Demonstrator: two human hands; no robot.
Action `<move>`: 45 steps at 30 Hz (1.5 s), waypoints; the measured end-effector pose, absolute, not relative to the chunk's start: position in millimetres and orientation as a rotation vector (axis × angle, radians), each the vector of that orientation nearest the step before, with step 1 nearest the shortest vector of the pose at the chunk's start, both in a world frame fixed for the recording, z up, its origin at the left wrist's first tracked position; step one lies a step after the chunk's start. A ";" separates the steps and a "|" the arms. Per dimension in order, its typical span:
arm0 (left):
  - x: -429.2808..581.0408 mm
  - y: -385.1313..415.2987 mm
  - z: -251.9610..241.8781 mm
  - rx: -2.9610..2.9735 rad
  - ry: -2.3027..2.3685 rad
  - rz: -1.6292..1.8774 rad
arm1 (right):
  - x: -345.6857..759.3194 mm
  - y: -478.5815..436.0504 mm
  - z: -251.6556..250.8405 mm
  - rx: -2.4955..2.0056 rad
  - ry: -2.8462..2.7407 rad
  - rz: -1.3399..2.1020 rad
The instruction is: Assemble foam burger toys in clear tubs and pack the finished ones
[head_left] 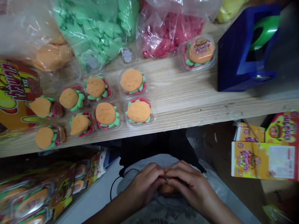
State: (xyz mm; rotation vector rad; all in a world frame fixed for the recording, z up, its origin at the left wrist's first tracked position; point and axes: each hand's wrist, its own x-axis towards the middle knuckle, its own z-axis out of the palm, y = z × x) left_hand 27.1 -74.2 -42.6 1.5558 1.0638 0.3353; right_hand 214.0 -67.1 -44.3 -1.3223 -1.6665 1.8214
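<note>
My left hand (144, 183) and my right hand (189, 183) meet low in the view, over my lap, below the edge of the wooden table (187, 96). Both curl around a small orange burger-shaped candy (166, 188), mostly hidden by the fingers. On the table above lie several open clear cups with burger candies (139, 111), orange buns over green and red layers. One sealed candy cup with a printed lid (201, 51) sits further back on the right.
Clear bags of green pieces (98, 28), red pieces (170, 31) and orange buns (50, 54) stand at the back. A blue tape dispenser (247, 46) is at the right. Printed cartons (263, 158) sit lower right; packed candy trays (35, 196) lower left.
</note>
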 end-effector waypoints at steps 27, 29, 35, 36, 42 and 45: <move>37.1 -65.6 -44.2 1.379 0.832 0.079 | 230.8 -72.2 -45.7 -1.495 -1.282 2.166; 37.2 -60.3 -41.5 1.334 0.791 0.031 | 232.9 -70.2 -45.9 -1.495 -1.206 2.287; 38.2 -42.0 -36.5 1.192 0.856 0.004 | 235.3 -50.0 -44.8 -1.460 -1.145 2.346; 38.2 -37.5 -35.2 1.157 0.893 0.020 | 236.1 -44.5 -43.8 -1.449 -1.177 2.297; 35.7 -5.6 -18.0 0.891 1.094 0.304 | 249.2 -24.8 -26.5 -1.397 -1.035 1.970; 37.3 5.1 -7.9 0.908 1.158 0.425 | 253.3 -23.3 -19.3 -1.404 -0.949 1.921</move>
